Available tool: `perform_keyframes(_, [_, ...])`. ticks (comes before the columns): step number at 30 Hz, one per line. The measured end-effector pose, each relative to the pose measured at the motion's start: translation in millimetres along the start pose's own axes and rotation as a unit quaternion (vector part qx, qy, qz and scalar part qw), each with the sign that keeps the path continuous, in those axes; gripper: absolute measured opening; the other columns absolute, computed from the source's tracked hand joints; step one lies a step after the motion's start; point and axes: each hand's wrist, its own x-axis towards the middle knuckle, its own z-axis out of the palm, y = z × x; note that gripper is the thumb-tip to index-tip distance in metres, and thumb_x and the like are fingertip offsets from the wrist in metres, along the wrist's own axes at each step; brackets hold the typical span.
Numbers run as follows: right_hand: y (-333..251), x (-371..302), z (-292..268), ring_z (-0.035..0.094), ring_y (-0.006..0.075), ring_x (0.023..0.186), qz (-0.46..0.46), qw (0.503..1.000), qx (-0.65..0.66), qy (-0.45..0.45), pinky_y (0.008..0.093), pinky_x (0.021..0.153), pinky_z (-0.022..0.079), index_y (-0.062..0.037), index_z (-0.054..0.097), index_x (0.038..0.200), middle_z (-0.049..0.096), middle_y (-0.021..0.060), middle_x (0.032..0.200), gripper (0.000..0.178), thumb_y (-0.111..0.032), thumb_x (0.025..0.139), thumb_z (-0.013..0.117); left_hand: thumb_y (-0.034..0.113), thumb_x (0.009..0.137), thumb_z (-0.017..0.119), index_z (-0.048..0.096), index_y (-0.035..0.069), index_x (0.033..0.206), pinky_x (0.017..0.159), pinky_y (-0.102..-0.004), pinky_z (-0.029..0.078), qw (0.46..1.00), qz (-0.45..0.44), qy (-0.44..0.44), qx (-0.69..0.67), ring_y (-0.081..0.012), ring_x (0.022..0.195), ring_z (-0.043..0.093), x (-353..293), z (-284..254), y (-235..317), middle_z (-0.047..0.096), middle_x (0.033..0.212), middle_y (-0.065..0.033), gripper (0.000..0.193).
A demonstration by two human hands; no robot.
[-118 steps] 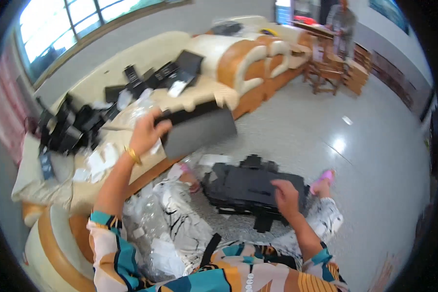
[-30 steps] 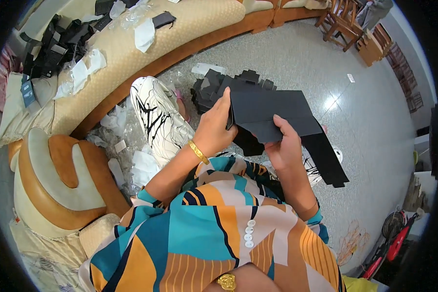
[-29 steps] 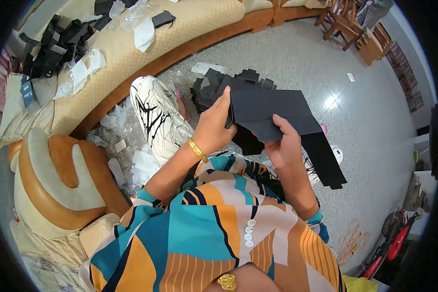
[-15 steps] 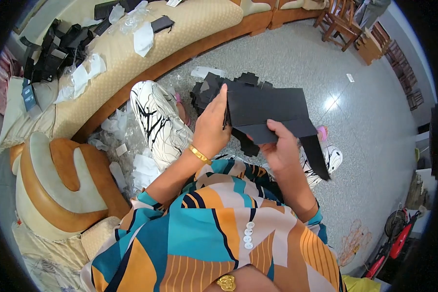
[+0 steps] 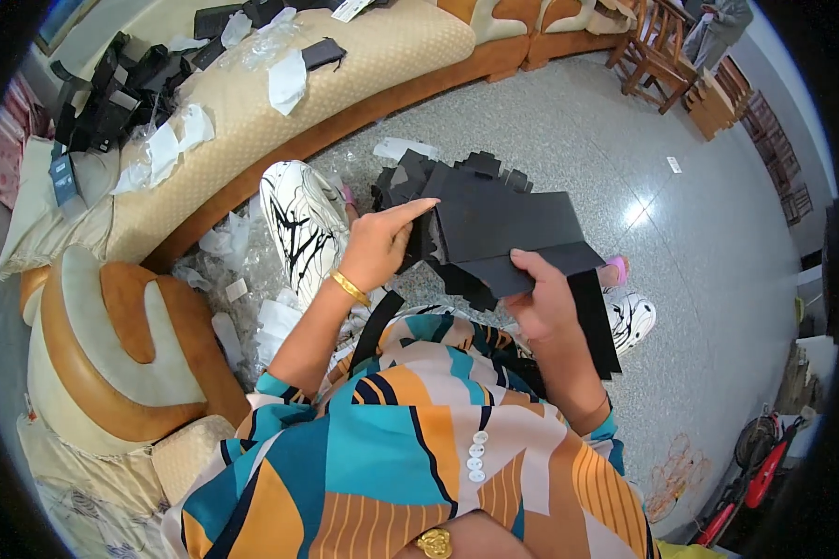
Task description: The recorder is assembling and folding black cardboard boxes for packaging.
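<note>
Holding a black cardboard box (image 5: pixel 508 224) out in front of the body, a seated person works with two bare hands. The box is partly unfolded. Its broad panel faces up, with its long axis running mostly left to right and sloping a little down to the right.

The right hand (image 5: pixel 543 300) is at its near edge, right of the middle, thumb pressed on top of the near flap and fingers tucked underneath, closed on the card. A dark strip (image 5: pixel 597 321) hangs down beyond that wrist.

The left hand (image 5: pixel 378 247) is at the far left end. Its index finger is stretched out, tip at the upper left corner of the panel; the other fingers are curled. Whether they grip anything I cannot tell. From that fingertip, the box lies to the right; the left hand is the nearer one to its left end.

Behind and below the box, a stack (image 5: pixel 483 168) of black card sits on the floor. To the upper left, a sofa (image 5: pixel 391 42) bears white paper (image 5: pixel 287 82) and a heap of black boxes (image 5: pixel 112 107).
</note>
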Motion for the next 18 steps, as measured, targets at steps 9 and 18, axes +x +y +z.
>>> perform_keyframes(9, [-100,44,-47,0.062,0.0229,0.084,0.139,0.861,0.463,-0.157,0.031,0.072,0.054,0.0089,0.043,0.11,0.059,0.0158,0.095,0.033,-0.013,0.085,0.041,-0.003,0.077,0.053,0.054,0.0,0.11,0.076,-0.025,0.045,0.867,-0.325,-0.024,-0.377,-0.0104,0.083,0.056,-22,-21,-80,0.061,0.095,-0.0043,0.034])
perform_keyframes(18, [-116,39,-66,0.061,0.0178,0.075,-0.025,0.858,0.449,-0.249,0.0286,0.06,0.048,0.0035,0.043,0.116,0.061,0.0087,0.092,0.043,-0.027,0.088,0.034,-0.003,0.08,0.052,0.047,0.001,0.112,0.08,-0.0311,0.048,0.75,-0.313,0.078,-0.577,-0.0184,0.09,0.058,-23,-22,-74,0.057,0.105,-0.0098,0.033])
